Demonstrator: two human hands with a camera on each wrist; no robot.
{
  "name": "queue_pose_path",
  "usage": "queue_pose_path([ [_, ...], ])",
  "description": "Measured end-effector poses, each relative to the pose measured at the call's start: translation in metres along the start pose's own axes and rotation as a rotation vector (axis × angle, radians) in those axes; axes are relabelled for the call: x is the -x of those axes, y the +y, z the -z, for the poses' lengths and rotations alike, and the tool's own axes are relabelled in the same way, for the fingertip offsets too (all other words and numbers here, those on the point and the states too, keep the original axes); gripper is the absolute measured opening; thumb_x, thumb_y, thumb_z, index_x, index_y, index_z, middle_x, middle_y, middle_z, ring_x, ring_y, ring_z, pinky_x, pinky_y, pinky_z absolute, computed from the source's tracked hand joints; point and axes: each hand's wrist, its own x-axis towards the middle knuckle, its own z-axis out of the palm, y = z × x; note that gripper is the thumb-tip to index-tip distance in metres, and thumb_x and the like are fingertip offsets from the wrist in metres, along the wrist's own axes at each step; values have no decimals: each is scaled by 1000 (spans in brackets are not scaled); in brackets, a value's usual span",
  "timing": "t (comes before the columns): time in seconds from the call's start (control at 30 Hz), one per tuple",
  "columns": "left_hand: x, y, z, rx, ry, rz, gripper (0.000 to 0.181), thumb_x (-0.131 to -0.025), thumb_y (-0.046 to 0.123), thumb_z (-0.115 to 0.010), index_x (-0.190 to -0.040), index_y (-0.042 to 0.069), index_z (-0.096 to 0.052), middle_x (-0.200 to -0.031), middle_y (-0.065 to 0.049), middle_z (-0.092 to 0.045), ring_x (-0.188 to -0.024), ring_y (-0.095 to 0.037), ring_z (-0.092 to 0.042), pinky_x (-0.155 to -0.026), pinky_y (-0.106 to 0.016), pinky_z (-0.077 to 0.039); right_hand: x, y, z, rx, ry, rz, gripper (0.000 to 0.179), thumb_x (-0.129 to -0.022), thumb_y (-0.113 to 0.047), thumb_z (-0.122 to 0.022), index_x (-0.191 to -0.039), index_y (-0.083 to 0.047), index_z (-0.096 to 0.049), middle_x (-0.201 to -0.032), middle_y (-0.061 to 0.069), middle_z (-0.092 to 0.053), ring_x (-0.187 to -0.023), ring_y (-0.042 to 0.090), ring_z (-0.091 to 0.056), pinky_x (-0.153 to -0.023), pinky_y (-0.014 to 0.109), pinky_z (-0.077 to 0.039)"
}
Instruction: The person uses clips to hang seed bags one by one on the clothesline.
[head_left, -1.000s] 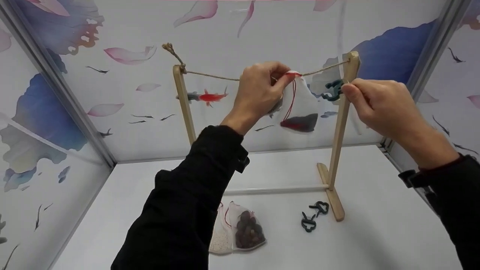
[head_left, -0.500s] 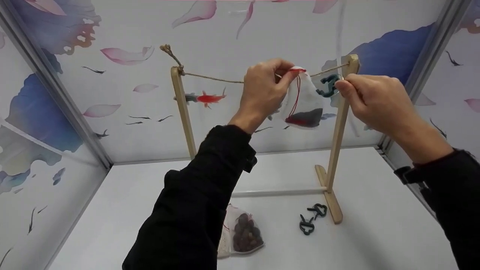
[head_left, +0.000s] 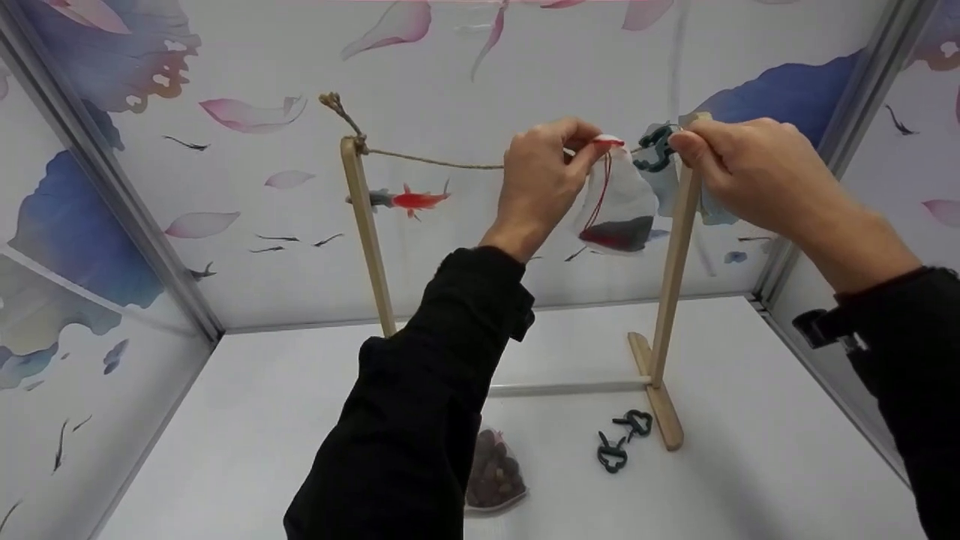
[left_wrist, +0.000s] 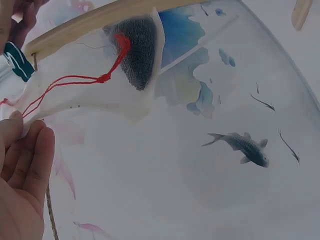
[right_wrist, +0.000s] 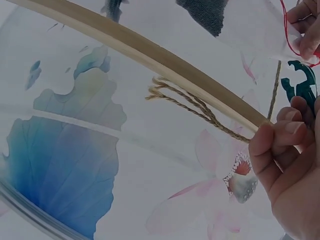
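Finger and thumb of my left hand [head_left: 544, 180] pinch the gathered top of a white drawstring bag [head_left: 619, 196] at the level of the twine line [head_left: 435, 160]. Dark grey contents fill the bag's bottom, and a red cord hangs down its front. Just right of the bag, my right hand [head_left: 772, 169] pinches a dark green plastic clip [head_left: 654, 148] by its handles. The clip's mouth is spread and faces the bag top and the twine; in the right wrist view the clip [right_wrist: 300, 82] shows close to the red cord.
The twine runs between two wooden posts [head_left: 671, 292], joined low down by a white rod [head_left: 574, 388]. On the white table lie two more dark green clips [head_left: 612, 453] and a mesh bag of brown round pieces [head_left: 496, 476], partly behind my left sleeve. Frayed twine ends [right_wrist: 185, 97] trail from one post.
My left hand has shifted the bag rightward along the twine. My right hand has risen, bringing the clip up beside the bag's top. A pale bag on the table is now hidden by my left sleeve.
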Motion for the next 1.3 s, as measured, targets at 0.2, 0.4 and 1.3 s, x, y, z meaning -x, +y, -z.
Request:
queue_pose_path([
  [0.2,3,-3,-11,15,-8,43,12,-95,16,-73,-100,7,-78,-93,-2,-76,-78,-7,-67,-64,-16,-45,-8,1,-1,-85,-154,-78,44,-111,-38,-40,-92,-6,-62,-68,7,-47,-56,22,-43,-50,30,-35],
  [0.4,3,1,-17,59,-18,67,13,-97,14,-71,-103,5,-78,-94,-2,-77,-70,-5,-66,-63,-15,-48,-11,-1,-5,-146,-177,-100,44,-111,-38,-40,-89,-6,-61,-69,6,-46,-58,22,-43,-52,31,-36],
  [1.3,3,-5,-30,76,119,21,14,-93,18,-75,-103,8,-79,-92,2,-77,-69,2,-64,-62,-15,-45,-23,0,2,-4,-273,-106,46,-110,-40,-38,-103,-3,-64,-79,13,-57,-69,33,-56,-66,53,-52],
])
